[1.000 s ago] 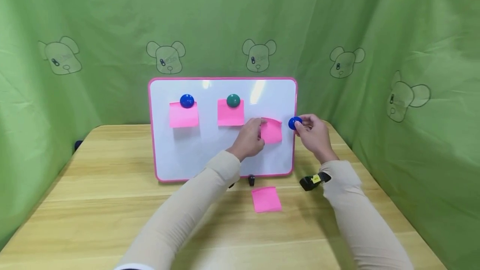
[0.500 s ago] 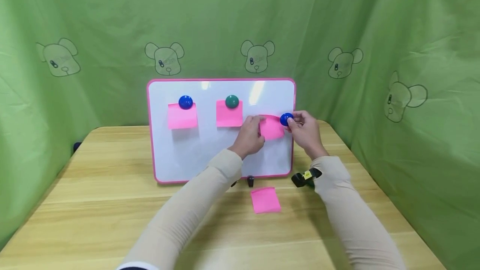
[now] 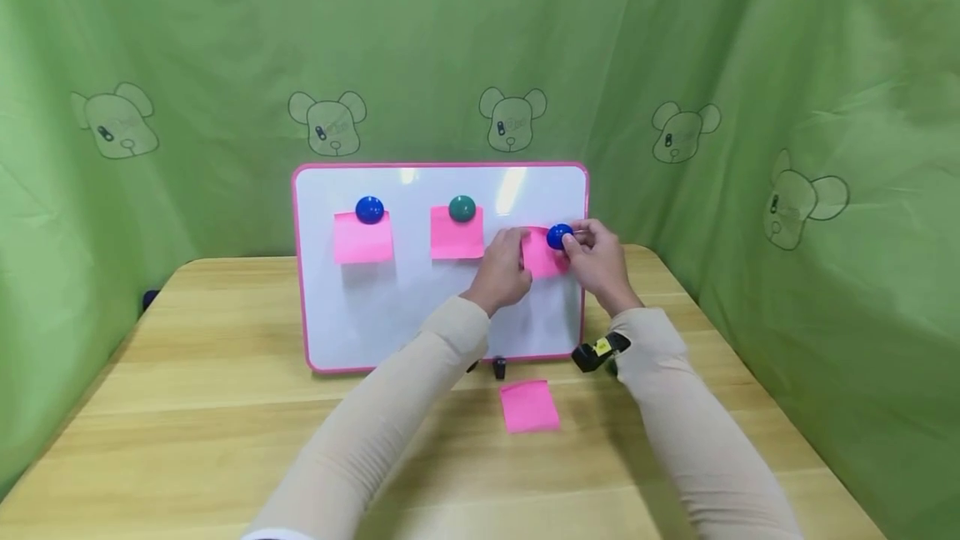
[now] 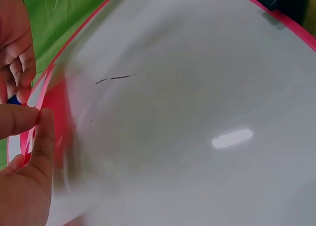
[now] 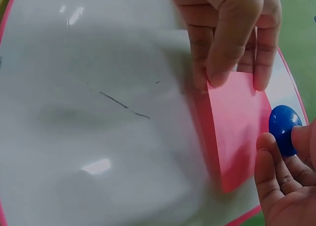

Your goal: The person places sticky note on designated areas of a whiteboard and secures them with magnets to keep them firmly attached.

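Observation:
Pinched at its left side by my left hand [image 3: 500, 272], a pink sticky note [image 5: 239, 132] stands in front of the right part of the whiteboard [image 3: 420, 315]. The right wrist view shows thumb and fingers on the note's edge. My right hand [image 3: 602, 265] holds a round blue magnet [image 5: 284, 129] between thumb and fingers, close to the note's upper right corner in the head view. Whether the magnet touches the note I cannot tell. Left of the hands, a blue magnet [image 3: 369, 210] and a green magnet [image 3: 462, 208] each sit over the top of a pink note on the board.
The pink-framed board stands upright on a wooden table [image 3: 187, 407]. Another pink note [image 3: 529, 407] lies on the table before it, near a black foot [image 3: 499, 368] of the board. A green curtain [image 3: 420, 23] with bear outlines hangs behind and to the sides.
My right hand has moved left with the blue magnet, from beyond the board's right edge to the note's upper right corner. My left hand keeps its hold on the note.

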The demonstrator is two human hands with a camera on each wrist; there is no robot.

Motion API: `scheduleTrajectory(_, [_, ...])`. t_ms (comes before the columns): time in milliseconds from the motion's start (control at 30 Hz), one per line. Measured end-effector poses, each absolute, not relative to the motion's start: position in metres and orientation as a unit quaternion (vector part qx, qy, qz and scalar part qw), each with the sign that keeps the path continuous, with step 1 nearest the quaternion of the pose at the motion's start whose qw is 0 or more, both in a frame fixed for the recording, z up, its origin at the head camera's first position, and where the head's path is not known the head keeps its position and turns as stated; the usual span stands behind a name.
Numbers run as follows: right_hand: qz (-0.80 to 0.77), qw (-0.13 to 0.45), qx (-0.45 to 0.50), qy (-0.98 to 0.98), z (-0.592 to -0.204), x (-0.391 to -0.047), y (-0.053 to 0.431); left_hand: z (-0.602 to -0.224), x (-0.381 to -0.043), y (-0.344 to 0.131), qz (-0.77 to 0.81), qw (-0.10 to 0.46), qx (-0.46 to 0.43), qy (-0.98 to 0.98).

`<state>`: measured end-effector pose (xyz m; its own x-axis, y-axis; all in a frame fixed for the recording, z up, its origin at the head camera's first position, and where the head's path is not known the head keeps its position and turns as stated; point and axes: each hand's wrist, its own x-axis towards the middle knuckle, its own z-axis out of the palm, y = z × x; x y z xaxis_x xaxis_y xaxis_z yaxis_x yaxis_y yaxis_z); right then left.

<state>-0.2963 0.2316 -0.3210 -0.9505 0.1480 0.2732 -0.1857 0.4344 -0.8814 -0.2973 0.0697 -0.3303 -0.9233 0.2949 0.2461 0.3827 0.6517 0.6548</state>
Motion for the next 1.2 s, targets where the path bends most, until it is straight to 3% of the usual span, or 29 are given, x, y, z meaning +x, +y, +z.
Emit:
scheduleTrajectory(500, [0.559, 0.15, 0.001, -0.815, -0.315, -0.304, 0.22, -0.321, -0.301, 0.075, -0.382, 0.072, -0.163, -0.907])
scheduleTrajectory(1200, [0.544, 0.244, -0.045, -0.801, -0.312, -0.321, 0.206, -0.31, -0.308, 0.076, -0.361, 0.069, -0.167, -0.915])
